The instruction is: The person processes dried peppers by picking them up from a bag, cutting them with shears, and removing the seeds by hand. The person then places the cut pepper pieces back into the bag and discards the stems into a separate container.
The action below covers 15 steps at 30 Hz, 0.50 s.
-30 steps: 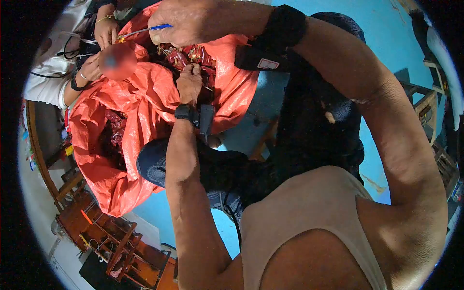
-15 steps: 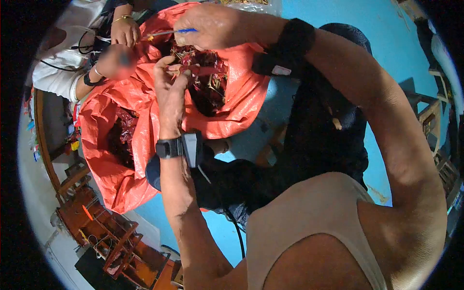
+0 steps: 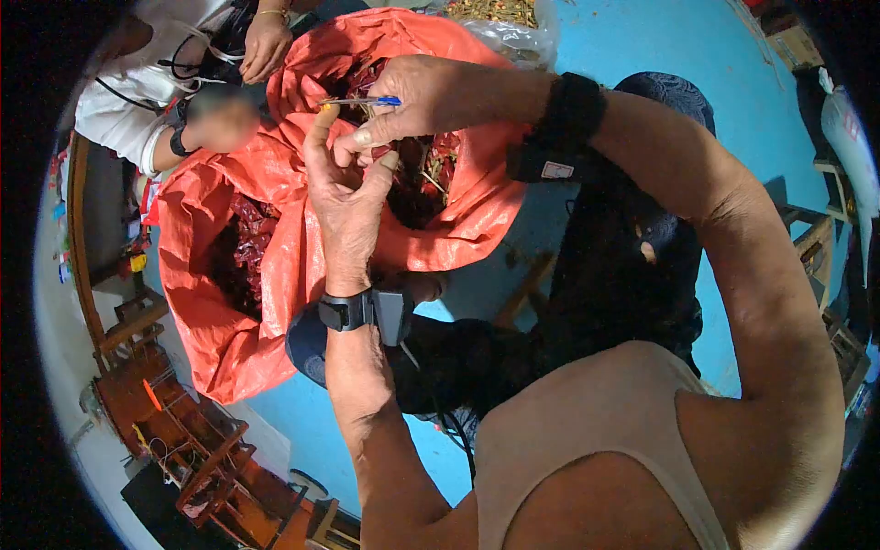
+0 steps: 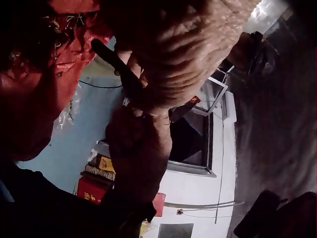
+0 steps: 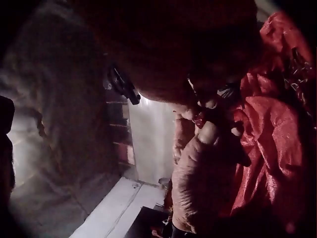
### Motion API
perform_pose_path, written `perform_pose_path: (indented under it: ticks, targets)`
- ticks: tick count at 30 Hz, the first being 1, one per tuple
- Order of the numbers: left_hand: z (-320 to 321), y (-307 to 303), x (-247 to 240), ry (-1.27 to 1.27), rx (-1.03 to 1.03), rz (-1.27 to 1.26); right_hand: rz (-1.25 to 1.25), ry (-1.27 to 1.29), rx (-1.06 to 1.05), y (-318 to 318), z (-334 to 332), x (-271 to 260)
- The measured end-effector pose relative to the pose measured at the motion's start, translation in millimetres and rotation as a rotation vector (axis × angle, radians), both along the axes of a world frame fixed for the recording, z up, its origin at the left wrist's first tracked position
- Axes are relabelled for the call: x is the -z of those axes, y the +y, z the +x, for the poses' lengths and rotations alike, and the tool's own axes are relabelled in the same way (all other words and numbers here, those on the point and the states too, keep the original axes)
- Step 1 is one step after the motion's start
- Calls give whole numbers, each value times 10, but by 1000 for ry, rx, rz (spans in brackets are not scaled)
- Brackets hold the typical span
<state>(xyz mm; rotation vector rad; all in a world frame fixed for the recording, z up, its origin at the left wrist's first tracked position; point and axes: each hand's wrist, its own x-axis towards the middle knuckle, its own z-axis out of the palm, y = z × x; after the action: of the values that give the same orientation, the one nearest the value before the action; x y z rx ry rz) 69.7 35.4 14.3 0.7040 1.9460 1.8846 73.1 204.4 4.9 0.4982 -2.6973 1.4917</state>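
Over the orange-red sack [image 3: 477,229] of dried red pods [image 3: 443,165], my two hands meet. My left hand [image 3: 348,206], palm up, pinches a small red pod [image 5: 199,119] between thumb and fingers; its thumbnail shows in the right wrist view. Close above it, my right hand [image 3: 422,96] grips a thin metal tool with a blue handle [image 3: 387,101], its tip pointing left over my left fingertips. In the left wrist view, my left hand [image 4: 173,59] covers the upper middle, and the fingers at the contact are dark and partly hidden.
A second orange-red sack [image 3: 197,302] with red pods adjoins at the left. Another person's hands [image 3: 266,46] are at the upper left. A clear plastic bag [image 3: 522,37] lies behind the sacks, and brown wooden furniture [image 3: 229,458] stands at the lower left.
My left hand has risen out of the pods, turned palm up and met my right hand. My right hand, still gripping the tool, has shifted right and lower in the head view.
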Motion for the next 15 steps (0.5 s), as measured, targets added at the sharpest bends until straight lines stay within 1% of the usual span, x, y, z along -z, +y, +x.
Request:
perform_pose_path:
  ticks: [1, 3, 5, 7, 9, 11, 12, 14, 15]
  targets:
    - [11, 12, 5, 35, -13, -1, -29, 7, -7, -15, -8, 6]
    - [-10, -15, 53, 13, 8, -10, -58, 16, -15, -26, -11, 16]
    - [-43, -60, 115, -10, 32, -20, -99, 108, 62, -35, 14, -32]
    - [-69, -91, 161, -118, 132, -161, -82, 147, 91, -79, 25, -2]
    - [-50, -70, 190, -136, 135, -127, -66, 187, 120, -89, 41, 17]
    - [-58, -62, 201, -192, 153, -12, -25, 218, 125, -88, 88, -29]
    - [-58, -52, 197, -192, 153, -11, -25, 218, 125, -107, 73, -9]
    - [-26, 13, 145, -212, 72, 114, -468, 22, 204, -165, 40, 6]
    - [-18, 37, 155, -213, 70, 117, -465, 20, 202, -149, 52, 15]
